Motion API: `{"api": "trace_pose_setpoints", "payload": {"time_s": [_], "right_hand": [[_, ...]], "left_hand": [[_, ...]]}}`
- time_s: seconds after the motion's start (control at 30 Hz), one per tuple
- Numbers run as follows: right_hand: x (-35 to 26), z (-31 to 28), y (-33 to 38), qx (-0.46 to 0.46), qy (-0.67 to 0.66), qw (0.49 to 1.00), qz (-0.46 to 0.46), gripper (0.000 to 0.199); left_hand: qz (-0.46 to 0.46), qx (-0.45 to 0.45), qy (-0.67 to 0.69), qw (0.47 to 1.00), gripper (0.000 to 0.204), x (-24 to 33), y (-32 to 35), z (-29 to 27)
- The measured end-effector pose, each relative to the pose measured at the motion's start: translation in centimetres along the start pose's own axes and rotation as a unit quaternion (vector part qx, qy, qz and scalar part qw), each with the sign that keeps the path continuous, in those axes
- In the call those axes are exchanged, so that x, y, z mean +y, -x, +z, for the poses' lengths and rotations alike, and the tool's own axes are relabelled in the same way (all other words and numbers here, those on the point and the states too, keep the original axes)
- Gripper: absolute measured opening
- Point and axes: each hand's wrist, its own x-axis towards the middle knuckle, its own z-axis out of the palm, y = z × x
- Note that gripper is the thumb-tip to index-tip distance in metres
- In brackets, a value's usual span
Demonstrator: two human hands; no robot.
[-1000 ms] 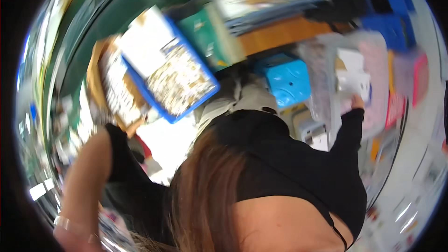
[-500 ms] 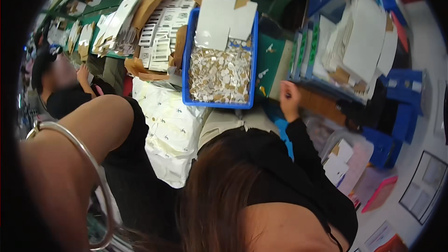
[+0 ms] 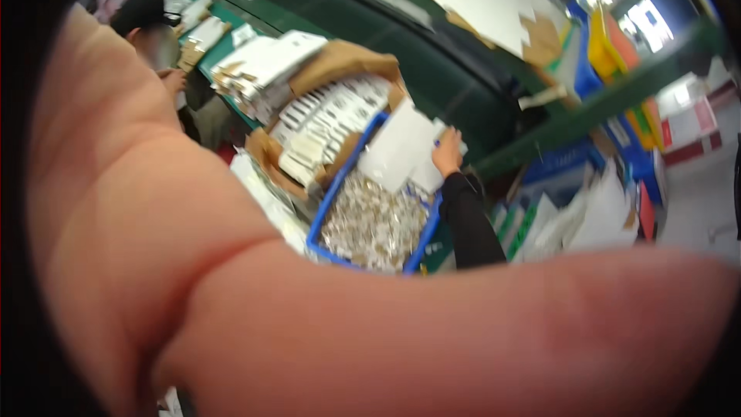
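Note:
My bare left arm (image 3: 309, 324) is bent close to the camera and fills the lower and left part of the view; its hand is out of sight. My right hand (image 3: 446, 153), in a black sleeve, reaches forward and rests on the edge of some white sheets (image 3: 397, 150). They lie across the far end of a blue bin (image 3: 328, 205). The bin holds several small silvery pieces (image 3: 374, 224). Whether the fingers grip the sheets is unclear.
A brown cardboard box (image 3: 343, 62) with rows of white cards stands left of the bin. More white stacks (image 3: 262, 58) lie behind it. Another person (image 3: 150, 19) works at the far left. Yellow and blue crates (image 3: 610, 38) and loose papers (image 3: 587, 216) are on the right.
My left arm has risen across the camera and now hides my body and the near table. My right hand moved from beside the bin onto the white sheets.

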Motion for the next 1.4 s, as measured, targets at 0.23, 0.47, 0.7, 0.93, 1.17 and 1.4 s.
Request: {"api": "trace_pose_setpoints", "payload": {"time_s": [0.23, 0.47, 0.7, 0.93, 1.17, 1.4], "right_hand": [[-0.3, -3.7, 0.3, -0.007, -0.069, 0.997, -0.040, 0.035], [-2.1, -5.5, -3.5, -0.055, -0.002, 0.997, 0.049, 0.022], [-11.1, -14.2, -1.6, -0.049, -0.195, 0.973, -0.111, 0.012], [-19.1, -22.2, 3.1, -0.083, -0.040, 0.963, -0.254, 0.024], [-20.4, -22.0, 5.1, -0.057, -0.128, 0.964, -0.227, 0.029], [-9.6, -21.5, 15.6, 0.096, -0.335, 0.937, 0.031, 0.011]], "left_hand": [[-0.051, -0.086, -0.040, 0.994, 0.081, -2.0, -0.4, -1.8], [-0.174, -0.142, 0.088, 0.970, 0.085, -3.9, 3.4, 6.8], [-0.270, -0.168, 0.184, 0.930, 0.089, 0.3, 4.3, 10.7], [-0.289, -0.314, 0.136, 0.894, 0.079, 4.6, 9.4, 15.5], [-0.532, -0.454, 0.219, 0.681, 0.034, 9.0, 24.7, 20.5], [-0.839, -0.160, 0.323, 0.407, 0.021, 15.3, 32.7, 19.6]]}}
